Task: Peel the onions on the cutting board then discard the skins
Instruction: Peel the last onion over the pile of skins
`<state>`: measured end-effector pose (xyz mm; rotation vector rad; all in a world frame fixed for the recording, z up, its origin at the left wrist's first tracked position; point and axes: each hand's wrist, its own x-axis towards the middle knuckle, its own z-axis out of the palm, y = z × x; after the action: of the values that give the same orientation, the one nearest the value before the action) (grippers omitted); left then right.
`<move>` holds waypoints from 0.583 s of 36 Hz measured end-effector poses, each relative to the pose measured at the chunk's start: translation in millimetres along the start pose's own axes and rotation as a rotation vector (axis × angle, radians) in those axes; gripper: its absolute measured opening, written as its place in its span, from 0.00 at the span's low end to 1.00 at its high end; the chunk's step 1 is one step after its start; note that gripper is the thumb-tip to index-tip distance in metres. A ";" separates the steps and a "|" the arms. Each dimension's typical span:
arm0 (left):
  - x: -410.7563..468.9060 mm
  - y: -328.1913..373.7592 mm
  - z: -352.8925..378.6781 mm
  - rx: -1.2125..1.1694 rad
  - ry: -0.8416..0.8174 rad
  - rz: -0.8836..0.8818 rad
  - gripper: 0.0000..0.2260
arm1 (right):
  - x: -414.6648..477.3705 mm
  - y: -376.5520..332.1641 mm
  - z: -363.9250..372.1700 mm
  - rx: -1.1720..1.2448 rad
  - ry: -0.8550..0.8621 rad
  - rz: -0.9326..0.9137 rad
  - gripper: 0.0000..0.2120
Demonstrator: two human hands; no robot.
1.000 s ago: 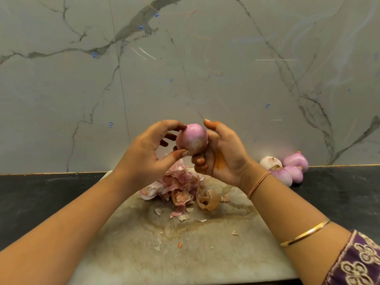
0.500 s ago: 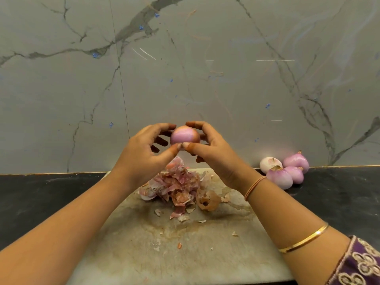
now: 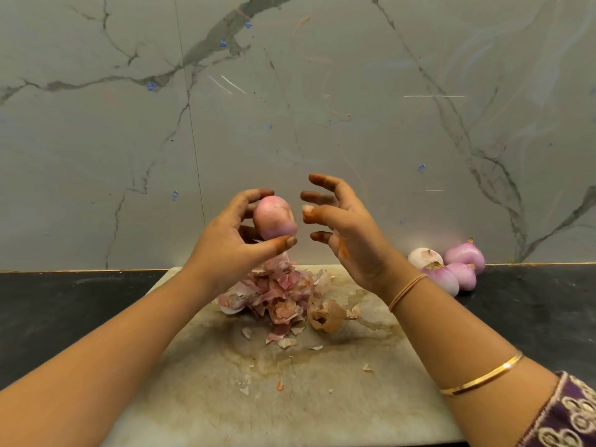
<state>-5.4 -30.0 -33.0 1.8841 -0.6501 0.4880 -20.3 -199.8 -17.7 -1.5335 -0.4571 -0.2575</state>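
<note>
Left hand (image 3: 232, 240) holds an onion (image 3: 274, 217) up over the cutting board (image 3: 322, 398), with the right hand (image 3: 348, 233) empty beside it.
The left hand's fingers and thumb curl round the pink, smooth onion, thumb under it and fingertips over the top; the right hand's fingers are spread and loosely bent, holding nothing, its thumb tip just beside the onion. Below the hands a pile of skins (image 3: 277, 291) lies at the far end of the stained board, a brown skin shell (image 3: 324, 316) touching its right edge and small flakes scattered nearer. The right arm wears a thread band (image 3: 406, 291), a gold bangle (image 3: 480, 375) and a purple embroidered sleeve (image 3: 567, 414). Four peeled onions (image 3: 451, 269) sit clustered on the black counter (image 3: 64, 311) against the marble wall (image 3: 322, 108), right of the board.
</note>
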 end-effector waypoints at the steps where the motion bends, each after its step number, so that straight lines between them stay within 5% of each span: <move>1: 0.5 0.0 -0.5 0.006 0.025 -0.012 0.27 | -0.4 0.4 0.5 -0.046 -0.003 0.008 0.27; 12: 0.3 5.0 0.8 -0.102 0.026 -0.118 0.23 | -5.4 2.1 6.3 -0.030 -0.170 0.146 0.33; 17: 1.3 3.5 -0.2 -0.126 -0.021 -0.141 0.29 | -5.9 -0.3 3.5 0.062 -0.145 0.156 0.20; 21: 2.4 3.3 -1.6 -0.026 -0.025 -0.091 0.28 | -5.3 1.1 1.7 0.060 -0.113 0.148 0.18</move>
<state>-5.7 -30.0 -28.7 1.8886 -0.5814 0.3958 -24.7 -198.7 -21.0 -1.5198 -0.4340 -0.0414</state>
